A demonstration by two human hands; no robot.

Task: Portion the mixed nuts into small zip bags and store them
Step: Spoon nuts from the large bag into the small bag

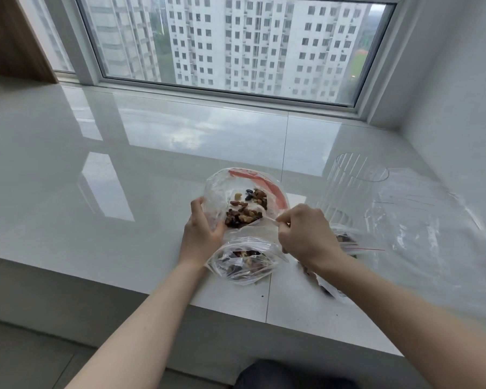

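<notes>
A crinkled clear zip bag [222, 192] of brown mixed nuts [244, 211] is gripped by the left hand [202, 231]; its edge is pinched between right hand [306, 234] fingertips.

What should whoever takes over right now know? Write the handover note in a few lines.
Left hand: grips the left side of the big nut bag.
Right hand: pinches the bag's plastic at its near right edge.
Mixed nuts remain in the big bag, on the counter.
Done: one small bag with nuts lies below the hands; another filled bag is partly hidden behind the right hand.
Left: portion the remaining nuts, seal, store. A clear container stands to the right; empty plastic lies beside it.
</notes>
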